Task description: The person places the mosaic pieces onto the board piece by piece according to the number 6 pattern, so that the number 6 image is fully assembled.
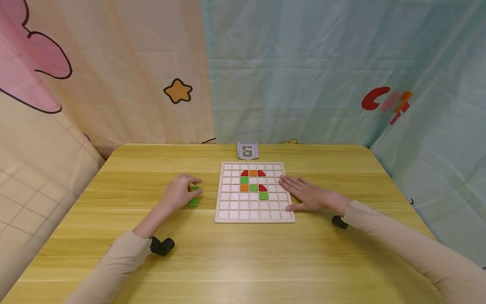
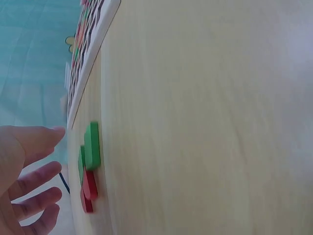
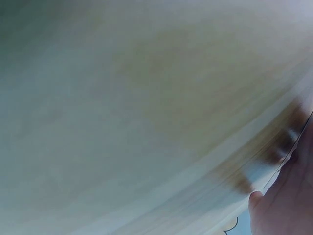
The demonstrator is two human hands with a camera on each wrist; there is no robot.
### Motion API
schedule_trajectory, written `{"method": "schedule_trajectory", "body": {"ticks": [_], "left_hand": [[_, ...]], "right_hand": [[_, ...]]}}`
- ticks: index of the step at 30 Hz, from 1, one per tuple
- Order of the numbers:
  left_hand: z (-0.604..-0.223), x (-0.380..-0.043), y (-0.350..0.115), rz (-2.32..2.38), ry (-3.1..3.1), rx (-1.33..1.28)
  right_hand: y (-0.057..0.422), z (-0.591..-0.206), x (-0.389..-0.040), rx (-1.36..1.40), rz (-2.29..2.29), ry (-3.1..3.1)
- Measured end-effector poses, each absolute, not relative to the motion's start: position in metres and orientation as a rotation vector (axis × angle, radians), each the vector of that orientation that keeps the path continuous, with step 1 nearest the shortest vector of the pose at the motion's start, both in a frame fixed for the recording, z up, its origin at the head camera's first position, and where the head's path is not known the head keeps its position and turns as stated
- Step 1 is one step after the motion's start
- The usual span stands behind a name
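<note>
In the head view my left hand (image 1: 179, 193) hovers over a small group of tiles left of the board, thumb and fingers apart with nothing between them. Green tiles (image 2: 92, 147) and red tiles (image 2: 89, 185) lie together on the table below the fingertips in the left wrist view. A white gridded board (image 1: 229, 207) lies flat at the middle of the table. On it sit red rounded tiles (image 1: 262, 188), green square tiles (image 1: 263, 196) and orange square tiles (image 1: 252, 173). My right hand (image 1: 308, 196) rests with straight, spread fingers on the board's right edge.
Behind the board a small patterned card (image 1: 247, 150) shows a coloured figure on a grid. The wooden table (image 1: 250, 261) ends at printed curtains (image 1: 288, 76) at the back. Black wrist devices (image 1: 162, 246) sit under both wrists.
</note>
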State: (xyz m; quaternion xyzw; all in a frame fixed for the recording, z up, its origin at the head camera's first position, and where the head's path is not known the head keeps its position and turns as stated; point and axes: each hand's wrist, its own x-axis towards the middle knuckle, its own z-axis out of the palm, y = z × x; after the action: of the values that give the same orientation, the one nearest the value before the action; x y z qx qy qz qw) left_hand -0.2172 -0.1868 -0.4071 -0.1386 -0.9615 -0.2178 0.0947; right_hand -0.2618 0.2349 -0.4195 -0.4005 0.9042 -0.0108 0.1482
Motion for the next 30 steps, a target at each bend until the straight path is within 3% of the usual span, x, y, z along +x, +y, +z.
{"method": "schedule_trajectory", "body": {"ticks": [18, 30], "left_hand": [[-0.419, -0.213, -0.215, -0.665, -2.844, -0.171], [-0.414, -0.216, -0.226, -0.777, -2.979, -0.28]], "right_hand": [[0.234, -0.42, -0.262, -1.132, -0.027, 2.594], [0.233, -0.418, -0.261, -1.146, -0.032, 2.596]]}}
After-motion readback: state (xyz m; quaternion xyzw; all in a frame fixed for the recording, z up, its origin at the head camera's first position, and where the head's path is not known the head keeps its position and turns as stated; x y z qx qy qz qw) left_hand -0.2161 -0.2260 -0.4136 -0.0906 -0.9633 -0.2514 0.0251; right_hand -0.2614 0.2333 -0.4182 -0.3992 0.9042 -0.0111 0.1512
